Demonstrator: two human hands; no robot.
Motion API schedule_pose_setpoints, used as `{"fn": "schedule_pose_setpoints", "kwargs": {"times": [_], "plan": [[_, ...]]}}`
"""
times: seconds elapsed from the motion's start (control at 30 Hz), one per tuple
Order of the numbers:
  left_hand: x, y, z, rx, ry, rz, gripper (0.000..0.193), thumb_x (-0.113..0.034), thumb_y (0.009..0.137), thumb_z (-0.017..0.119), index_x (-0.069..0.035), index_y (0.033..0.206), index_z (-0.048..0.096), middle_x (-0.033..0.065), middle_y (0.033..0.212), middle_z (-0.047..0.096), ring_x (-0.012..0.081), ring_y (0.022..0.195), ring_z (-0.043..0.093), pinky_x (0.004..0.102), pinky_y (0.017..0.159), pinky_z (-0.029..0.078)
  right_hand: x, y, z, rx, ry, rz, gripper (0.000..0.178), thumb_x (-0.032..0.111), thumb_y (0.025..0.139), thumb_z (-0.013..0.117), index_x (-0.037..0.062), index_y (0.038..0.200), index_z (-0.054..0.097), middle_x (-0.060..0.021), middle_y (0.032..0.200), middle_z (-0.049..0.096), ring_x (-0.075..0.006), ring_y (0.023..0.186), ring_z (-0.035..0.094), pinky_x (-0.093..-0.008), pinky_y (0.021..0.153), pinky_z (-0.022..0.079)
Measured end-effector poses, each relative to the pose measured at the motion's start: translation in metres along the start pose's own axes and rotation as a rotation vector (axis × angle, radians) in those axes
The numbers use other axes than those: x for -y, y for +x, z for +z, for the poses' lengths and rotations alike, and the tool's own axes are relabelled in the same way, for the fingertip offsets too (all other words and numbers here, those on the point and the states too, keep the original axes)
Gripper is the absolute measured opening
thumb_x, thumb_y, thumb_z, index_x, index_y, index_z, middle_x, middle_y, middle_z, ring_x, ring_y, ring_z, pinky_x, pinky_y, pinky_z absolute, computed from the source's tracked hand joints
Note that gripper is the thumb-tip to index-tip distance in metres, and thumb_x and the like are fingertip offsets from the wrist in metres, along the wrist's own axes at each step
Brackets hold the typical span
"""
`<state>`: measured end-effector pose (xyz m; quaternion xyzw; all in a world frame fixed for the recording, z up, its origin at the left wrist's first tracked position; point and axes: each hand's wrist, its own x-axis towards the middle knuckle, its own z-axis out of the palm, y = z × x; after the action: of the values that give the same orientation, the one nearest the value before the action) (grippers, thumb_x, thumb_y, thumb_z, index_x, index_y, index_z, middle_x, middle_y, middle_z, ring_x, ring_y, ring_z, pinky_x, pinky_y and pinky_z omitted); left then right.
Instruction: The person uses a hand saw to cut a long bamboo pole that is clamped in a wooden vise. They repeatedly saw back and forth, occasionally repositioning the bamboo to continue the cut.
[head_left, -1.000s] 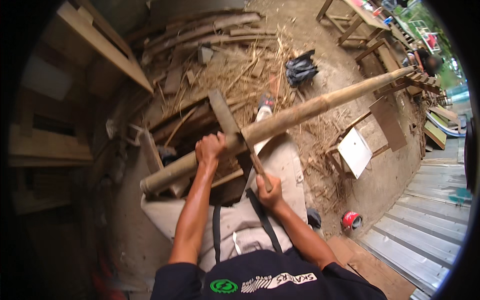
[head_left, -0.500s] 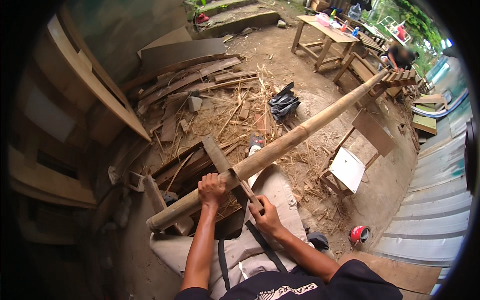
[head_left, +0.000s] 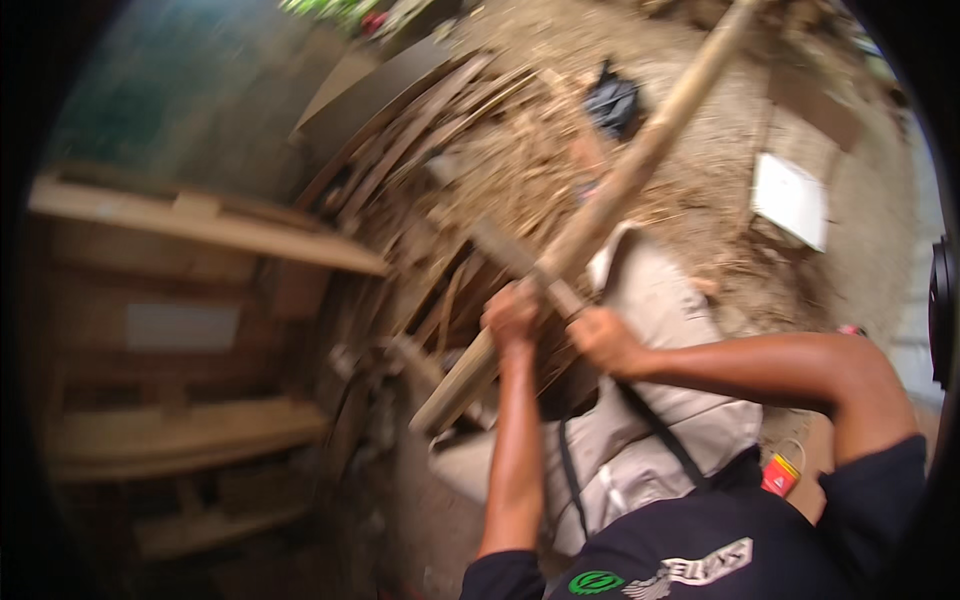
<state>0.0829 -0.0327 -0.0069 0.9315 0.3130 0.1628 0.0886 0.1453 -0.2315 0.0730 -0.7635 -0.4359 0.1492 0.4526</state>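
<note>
A long bamboo pole (head_left: 632,178) slants from near my lap up to the far right. My left hand (head_left: 513,314) is closed over it close to its near end. On the pole's right side, my right hand (head_left: 606,340) grips a brown wooden-handled tool (head_left: 566,298) that meets the pole just beyond my left hand. A flat grey-brown strip (head_left: 503,250) continues in line on the pole's other side; blur hides whether it belongs to the tool. My light trousers (head_left: 660,290) show beneath and beside the pole.
Scrap boards (head_left: 408,135) and splinters litter the ground ahead. A black plastic bag (head_left: 611,104) lies left of the pole, with a white-seated chair (head_left: 790,200) to its right. Wooden shelving (head_left: 190,430) stands at left. A red container (head_left: 780,474) sits by my right side.
The view has swung left and down, so the scene appears shifted and turned, with motion blur. My right elbow sticks out farther sideways. Both hands keep their grips.
</note>
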Motion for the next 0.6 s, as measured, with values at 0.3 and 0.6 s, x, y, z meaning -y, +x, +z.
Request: {"fn": "schedule_pose_setpoints", "kwargs": {"times": [0.3, 0.6], "plan": [[-0.019, 0.013, -0.020, 0.219, 0.090, -0.195, 0.056, -0.049, 0.097, 0.041, -0.001, 0.084, 0.066, 0.0235, 0.085, 0.070, 0.0354, 0.084, 0.071, 0.0491, 0.075, 0.054, -0.018, -0.010, -0.016, -0.049, 0.385, 0.350, 0.032, 0.024, 0.094, 0.054, -0.0037, 0.079, 0.058, -0.0137, 0.059, 0.050, -0.0164, 0.058, 0.048, -0.0376, 0.055, 0.040], [-0.014, 0.051, -0.051, 0.467, -0.086, -0.398, 0.060, -0.048, 0.092, 0.040, 0.003, 0.095, 0.074, 0.0311, 0.096, 0.068, 0.0465, 0.092, 0.067, 0.0501, 0.085, 0.052, 0.057, -0.032, -0.074, 0.012, 0.272, 0.561, 0.031, 0.021, 0.093, 0.051, -0.0051, 0.079, 0.060, -0.0177, 0.056, 0.048, -0.0165, 0.051, 0.050, -0.0367, 0.050, 0.041]]}}
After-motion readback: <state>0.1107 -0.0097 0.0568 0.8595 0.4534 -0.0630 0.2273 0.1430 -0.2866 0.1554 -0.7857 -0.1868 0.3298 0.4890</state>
